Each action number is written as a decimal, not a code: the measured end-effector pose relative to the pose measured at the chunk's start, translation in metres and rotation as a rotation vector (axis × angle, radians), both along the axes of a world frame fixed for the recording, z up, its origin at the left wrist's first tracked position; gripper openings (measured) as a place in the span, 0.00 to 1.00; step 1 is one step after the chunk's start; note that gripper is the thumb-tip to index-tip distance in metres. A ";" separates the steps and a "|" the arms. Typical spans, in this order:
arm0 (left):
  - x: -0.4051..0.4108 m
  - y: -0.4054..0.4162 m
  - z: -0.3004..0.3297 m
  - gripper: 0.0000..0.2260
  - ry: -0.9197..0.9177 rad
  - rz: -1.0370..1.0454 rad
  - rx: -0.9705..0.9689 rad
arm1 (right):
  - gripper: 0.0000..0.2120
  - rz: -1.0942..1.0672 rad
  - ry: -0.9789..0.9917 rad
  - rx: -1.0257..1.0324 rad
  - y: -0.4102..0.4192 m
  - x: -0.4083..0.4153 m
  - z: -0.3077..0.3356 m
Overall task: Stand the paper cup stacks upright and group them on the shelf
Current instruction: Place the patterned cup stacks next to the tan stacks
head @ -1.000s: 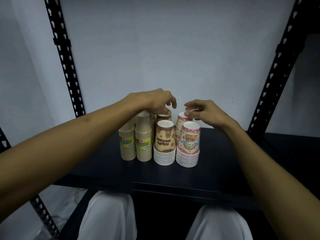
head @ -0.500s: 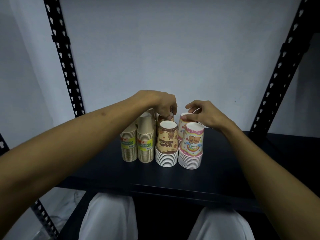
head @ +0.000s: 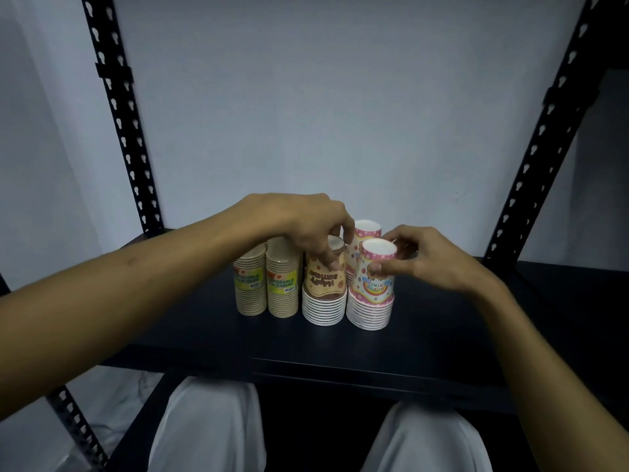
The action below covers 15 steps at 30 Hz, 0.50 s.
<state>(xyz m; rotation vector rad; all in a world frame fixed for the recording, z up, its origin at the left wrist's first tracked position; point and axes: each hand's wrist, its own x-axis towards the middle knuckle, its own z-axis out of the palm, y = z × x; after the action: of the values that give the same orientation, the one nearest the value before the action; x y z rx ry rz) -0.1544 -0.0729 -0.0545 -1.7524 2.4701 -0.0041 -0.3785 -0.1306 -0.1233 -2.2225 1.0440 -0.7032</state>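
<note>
Several paper cup stacks stand upright, rims down, side by side on the black shelf. Two plain tan stacks with yellow-green labels are on the left. My left hand grips the top of the brown "Happy Birthday" stack from above. My right hand pinches the upper part of the front pink stack. A second pink stack stands right behind it, mostly hidden.
Black perforated uprights frame the shelf on both sides, with a pale wall behind. The shelf's front edge is near me, and my knees in white trousers are below it.
Both hands have come down and forward from the rear stacks onto the front brown and pink stacks. The printed sides of those two stacks have turned.
</note>
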 end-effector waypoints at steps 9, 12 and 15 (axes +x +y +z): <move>0.003 -0.001 -0.003 0.24 -0.018 -0.017 -0.047 | 0.24 0.042 -0.124 -0.007 -0.002 0.005 -0.014; 0.002 -0.002 -0.003 0.24 -0.024 -0.014 -0.040 | 0.23 0.043 -0.142 -0.001 -0.003 0.005 -0.018; 0.002 -0.002 -0.003 0.24 -0.024 -0.016 -0.042 | 0.23 0.039 -0.138 -0.013 -0.003 0.005 -0.019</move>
<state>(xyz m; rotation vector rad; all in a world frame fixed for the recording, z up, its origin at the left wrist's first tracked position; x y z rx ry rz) -0.1526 -0.0744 -0.0576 -1.7388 2.4845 -0.0779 -0.3734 -0.1340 -0.1421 -2.1654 0.9275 -0.8350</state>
